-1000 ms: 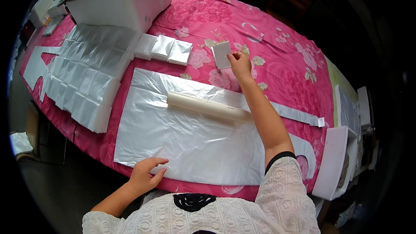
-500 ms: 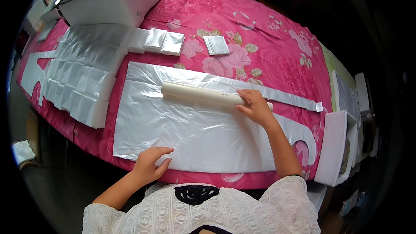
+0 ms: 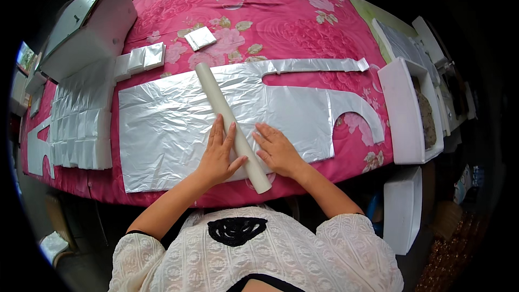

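Note:
A cream-white plastic pipe (image 3: 217, 97) lies slantwise across a silvery-white plastic apron (image 3: 159, 135) that is spread flat on the table. The apron's neck strap (image 3: 319, 65) and a curved cut-out end reach to the right. My left hand (image 3: 220, 151) rests on the pipe's lower half, fingers stretched out and not wrapped round it. Just right of the pipe, my right hand (image 3: 278, 150) is spread over the apron with its fingers extended. The fingertips are close to the pipe; I cannot tell whether they touch it.
Rows of folded plastic packets (image 3: 81, 113) fill the table's left side. A single packet (image 3: 200, 38) lies beyond the apron. At the back left stands a large white box (image 3: 94, 30). An open white foam box (image 3: 403, 111) stands at the right. Pink flowered cloth (image 3: 292, 27) covers the table.
The pipe has swung from lying lengthwise to slanting across the apron. My right hand has let go of it and moved nearer me; my left hand has come onto it. The view has shifted.

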Tool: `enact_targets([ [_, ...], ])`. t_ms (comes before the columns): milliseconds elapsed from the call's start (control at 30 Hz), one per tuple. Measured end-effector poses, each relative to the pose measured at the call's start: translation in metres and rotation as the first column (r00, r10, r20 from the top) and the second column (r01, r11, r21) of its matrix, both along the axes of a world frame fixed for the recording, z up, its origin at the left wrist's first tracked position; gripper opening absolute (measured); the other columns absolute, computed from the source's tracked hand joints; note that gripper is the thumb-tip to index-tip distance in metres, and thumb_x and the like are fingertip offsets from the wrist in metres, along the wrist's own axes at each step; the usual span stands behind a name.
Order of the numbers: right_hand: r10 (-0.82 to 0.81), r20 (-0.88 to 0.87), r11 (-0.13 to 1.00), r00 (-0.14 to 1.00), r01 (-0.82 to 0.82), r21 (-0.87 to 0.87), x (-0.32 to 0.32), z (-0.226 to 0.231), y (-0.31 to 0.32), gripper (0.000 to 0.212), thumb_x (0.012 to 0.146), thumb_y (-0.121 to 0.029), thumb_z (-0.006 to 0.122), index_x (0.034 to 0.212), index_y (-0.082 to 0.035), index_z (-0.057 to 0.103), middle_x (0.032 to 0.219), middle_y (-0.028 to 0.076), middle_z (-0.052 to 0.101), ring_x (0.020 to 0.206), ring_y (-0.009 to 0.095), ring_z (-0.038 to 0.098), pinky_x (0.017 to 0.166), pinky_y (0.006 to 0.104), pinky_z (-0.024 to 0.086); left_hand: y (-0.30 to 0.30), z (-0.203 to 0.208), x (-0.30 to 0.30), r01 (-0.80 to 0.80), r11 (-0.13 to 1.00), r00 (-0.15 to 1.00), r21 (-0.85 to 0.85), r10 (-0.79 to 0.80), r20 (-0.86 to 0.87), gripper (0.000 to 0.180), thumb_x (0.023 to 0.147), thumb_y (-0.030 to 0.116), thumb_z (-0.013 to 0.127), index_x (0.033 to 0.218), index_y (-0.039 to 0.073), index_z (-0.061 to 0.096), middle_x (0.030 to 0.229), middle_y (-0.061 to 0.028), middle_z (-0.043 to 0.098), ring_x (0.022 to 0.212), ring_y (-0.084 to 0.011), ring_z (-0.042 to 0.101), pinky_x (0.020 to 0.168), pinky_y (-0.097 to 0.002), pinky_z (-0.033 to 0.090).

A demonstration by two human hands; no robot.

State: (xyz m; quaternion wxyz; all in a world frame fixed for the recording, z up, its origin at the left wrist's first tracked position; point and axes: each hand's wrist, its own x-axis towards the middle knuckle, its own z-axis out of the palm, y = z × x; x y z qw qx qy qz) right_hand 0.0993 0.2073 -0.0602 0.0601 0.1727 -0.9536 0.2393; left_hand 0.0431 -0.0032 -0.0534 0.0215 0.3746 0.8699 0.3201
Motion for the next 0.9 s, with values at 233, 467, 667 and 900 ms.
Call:
enact_targets([
  [233,-0.418,-0.133,0.879,0.898,0.438,0.19,-0.009,-0.019,0.194,0.044,0.088,-0.021,0.046,0.125,0.002,0.046,0.133,0.02,0.042,0.125,0.034,0.038,0.105,0.0392,0.028,0.022,-0.009,0.007,-0.103,0.995,0.994,0.018,0.102,0.044,0.091,0.079,0.032,0.063,0.143,0.003,0.005,0.146,-0.0285,-0.005,0.136,-0.0437,0.001,0.109,-0.0461,0.013],
  [467,-0.708,-0.383,0.598,0.593,0.792,0.121,0.037,-0.035,0.299,0.028,0.085,-0.017,0.05,0.105,-0.002,0.062,0.111,0.016,0.061,0.105,0.03,0.056,0.091,0.0354,0.044,0.044,0.001,0.022,0.01,1.0,0.999,-0.02,-0.009,0.051,0.094,0.075,0.034,0.065,0.142,0.001,0.008,0.145,-0.0302,-0.002,0.135,-0.0443,0.002,0.109,-0.0466,0.015],
  [667,-0.802,-0.382,0.502,0.459,0.865,-0.016,0.036,-0.015,0.26,0.011,0.078,-0.014,0.062,0.084,-0.006,0.063,0.08,0.009,0.066,0.073,0.025,0.063,0.066,0.035,0.049,0.048,0.001,0.023,0.041,0.998,0.998,-0.053,-0.039,0.04,0.093,0.074,0.033,0.065,0.142,0.001,0.011,0.145,-0.0295,-0.003,0.136,-0.0436,0.003,0.109,-0.046,0.016],
  [900,-0.673,0.043,0.632,0.738,0.604,-0.487,0.014,0.051,0.119,0.012,0.076,-0.008,0.066,0.084,-0.004,0.058,0.071,0.005,0.063,0.058,0.012,0.057,0.054,0.0265,0.046,0.048,0.02,0.027,0.022,0.958,0.959,0.286,-0.101,0.265,0.069,0.085,0.025,0.057,0.138,0.0,0.021,0.139,-0.026,0.024,0.128,-0.0347,0.031,0.102,-0.0412,0.031],
])
